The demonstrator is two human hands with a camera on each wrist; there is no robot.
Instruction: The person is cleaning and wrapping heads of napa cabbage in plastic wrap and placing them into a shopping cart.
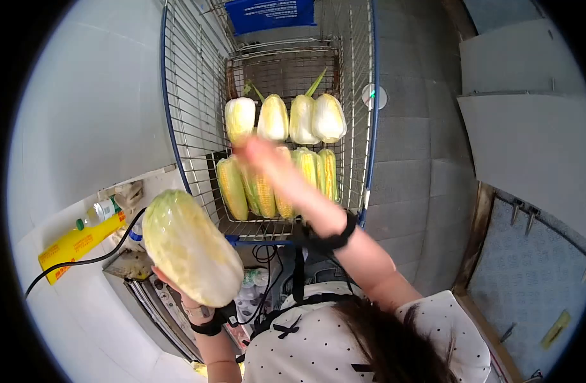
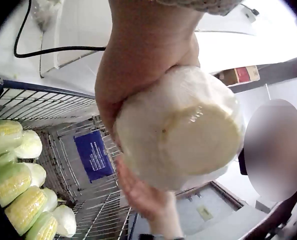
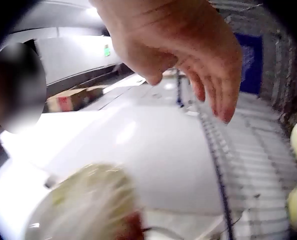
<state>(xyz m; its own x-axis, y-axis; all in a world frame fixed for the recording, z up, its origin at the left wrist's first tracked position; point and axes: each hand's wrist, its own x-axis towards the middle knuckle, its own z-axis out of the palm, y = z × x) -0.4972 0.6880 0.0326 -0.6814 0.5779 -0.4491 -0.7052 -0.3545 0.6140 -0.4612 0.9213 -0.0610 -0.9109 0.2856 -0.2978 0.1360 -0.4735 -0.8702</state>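
Observation:
A plastic-wrapped napa cabbage [image 1: 194, 249] is held in my left hand [image 1: 179, 292], left of the shopping cart. Its pale cut base [image 2: 203, 140] faces the left wrist camera, and the cabbage hides most of the gripping fingers. My right hand [image 1: 262, 156], blurred in the head view, is over the cart with nothing in its grasp. In the right wrist view its fingers [image 3: 216, 92] hang loosely bent. Below that hand, several wrapped corn cobs [image 1: 232, 189] lie in a row at the cart's near end. Several napa cabbages [image 1: 273, 119] form a row beyond them.
The wire cart [image 1: 373, 127] has a blue rim and a blue sign [image 1: 270, 15] at its far end. On the left, a yellow box [image 1: 82, 246], a plastic bottle [image 1: 100, 212] and a black cable [image 1: 89, 260] lie on a white surface. Grey floor [image 1: 404, 185] runs along the right.

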